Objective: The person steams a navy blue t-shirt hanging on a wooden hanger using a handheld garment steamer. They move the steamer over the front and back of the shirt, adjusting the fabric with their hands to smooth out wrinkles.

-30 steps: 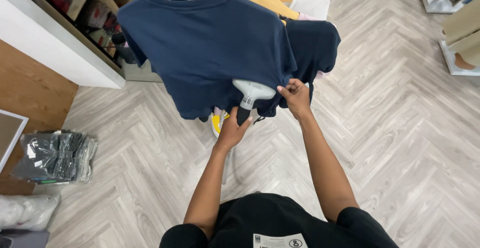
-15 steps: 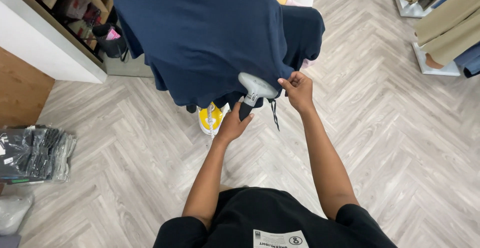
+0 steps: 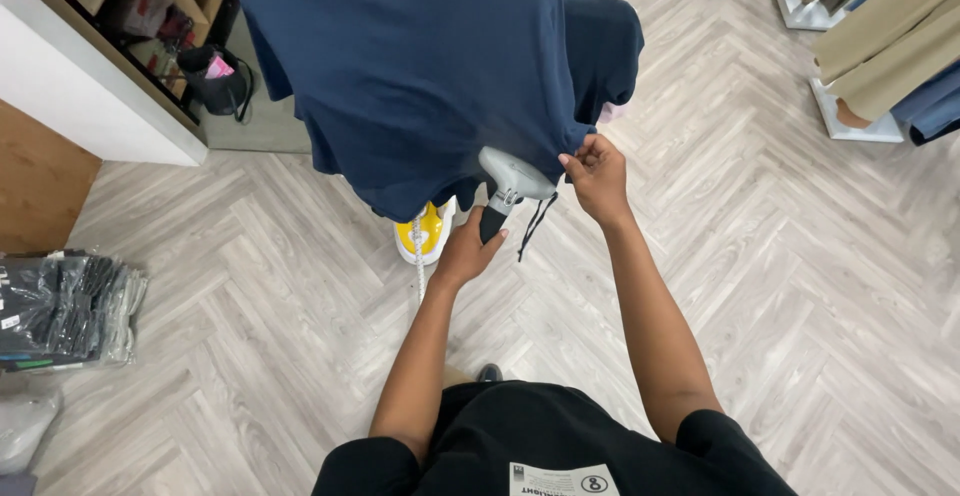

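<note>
A navy T-shirt (image 3: 430,66) hangs in front of me, its lower hem at chest height. My left hand (image 3: 470,251) grips the dark handle of a grey handheld garment steamer (image 3: 510,181), whose head presses against the shirt near the hem. My right hand (image 3: 597,174) pinches the shirt's bottom right corner and pulls it taut. A second navy garment (image 3: 605,41) hangs just behind on the right. The steamer's yellow and white base (image 3: 425,231) stands on the floor below the shirt.
A white counter with wooden shelves (image 3: 90,76) runs along the left. A stack of dark packaged clothes (image 3: 60,306) lies on the herringbone floor at left. A black bin (image 3: 215,81) stands under the counter. Beige garments (image 3: 880,46) hang on a stand at the right.
The view has tilted and moved closer. The steamer head has slid slightly down toward the hem. My right hand still holds the shirt's corner.
</note>
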